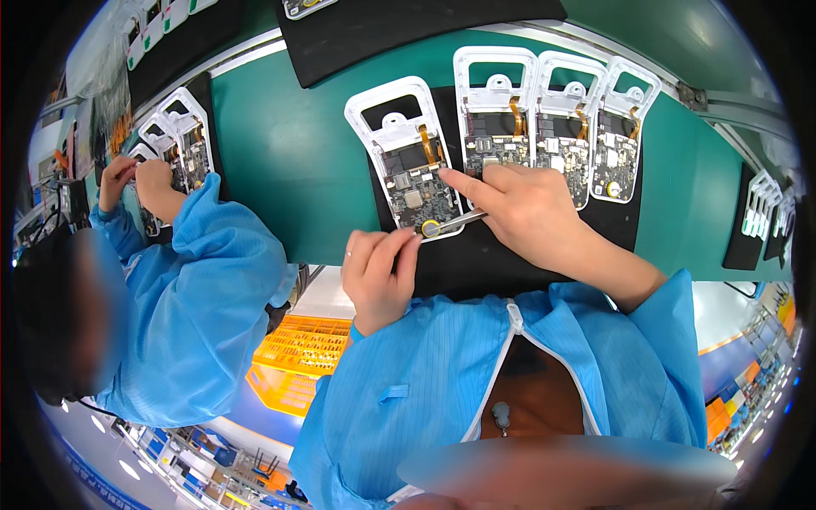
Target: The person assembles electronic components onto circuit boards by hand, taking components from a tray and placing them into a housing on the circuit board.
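Note:
A white device housing (415,90) with a handle-like opening lies on a black mat, a dark circuit board (432,197) in its lower half. An orange flat cable (427,143) runs up from the board. At the board's near edge sits a round yellow-rimmed part (431,229), like a coin cell. My right hand (531,208) is closed around metal tweezers (459,223), whose tips meet this round part; its index finger reaches out onto the board. My left hand (378,270) is closed at the housing's near-left corner, fingertips pinched beside the round part; what they grip is hidden.
Three similar white housings with boards (495,119) (568,127) (625,127) stand in a row to the right. Another person's hands (153,183) work on like units at the left. A yellow crate (293,357) is below the green table (263,170). A metal rail edges the table's far side.

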`<state>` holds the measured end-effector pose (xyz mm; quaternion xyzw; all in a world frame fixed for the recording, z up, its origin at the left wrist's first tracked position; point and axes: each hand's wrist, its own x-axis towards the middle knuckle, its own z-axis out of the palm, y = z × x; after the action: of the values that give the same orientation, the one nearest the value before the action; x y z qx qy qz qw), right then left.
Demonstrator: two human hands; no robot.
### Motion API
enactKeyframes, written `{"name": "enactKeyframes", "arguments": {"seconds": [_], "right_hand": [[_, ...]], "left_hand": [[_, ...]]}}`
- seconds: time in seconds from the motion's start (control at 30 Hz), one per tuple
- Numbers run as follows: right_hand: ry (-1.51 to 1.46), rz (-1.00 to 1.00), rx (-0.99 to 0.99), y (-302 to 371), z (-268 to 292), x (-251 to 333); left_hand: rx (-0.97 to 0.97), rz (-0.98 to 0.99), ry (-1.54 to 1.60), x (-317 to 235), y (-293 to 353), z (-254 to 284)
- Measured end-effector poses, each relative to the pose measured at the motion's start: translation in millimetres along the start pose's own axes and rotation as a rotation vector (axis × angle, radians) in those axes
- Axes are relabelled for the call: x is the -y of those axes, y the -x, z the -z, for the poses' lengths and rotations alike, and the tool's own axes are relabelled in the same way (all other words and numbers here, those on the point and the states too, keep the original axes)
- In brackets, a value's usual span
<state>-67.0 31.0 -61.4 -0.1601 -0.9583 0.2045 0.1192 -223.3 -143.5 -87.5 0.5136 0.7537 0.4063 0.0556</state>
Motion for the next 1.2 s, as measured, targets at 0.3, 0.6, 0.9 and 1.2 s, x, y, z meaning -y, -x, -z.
{"name": "enactKeyframes", "arguments": {"seconds": [0.3,0.6,0.9,1.2], "right_hand": [[0.09,0.017,0.073,-21.1,-16.7,19.1],[0.171,0.111,0.187,-35.5,-19.1,28.0],[0.139,0.103,0.161,-32.5,-13.2,27.3],[0.099,0.076,0.101,-35.2,-17.5,20.8]], "left_hand": [[-0.018,-0.056,0.0,30.1,25.9,3.6],[-0.064,-0.08,0.033,47.1,29.2,8.4],[-0.056,-0.07,0.052,47.7,31.3,14.8],[-0.056,-0.093,0.059,52.4,25.5,11.6]]}}
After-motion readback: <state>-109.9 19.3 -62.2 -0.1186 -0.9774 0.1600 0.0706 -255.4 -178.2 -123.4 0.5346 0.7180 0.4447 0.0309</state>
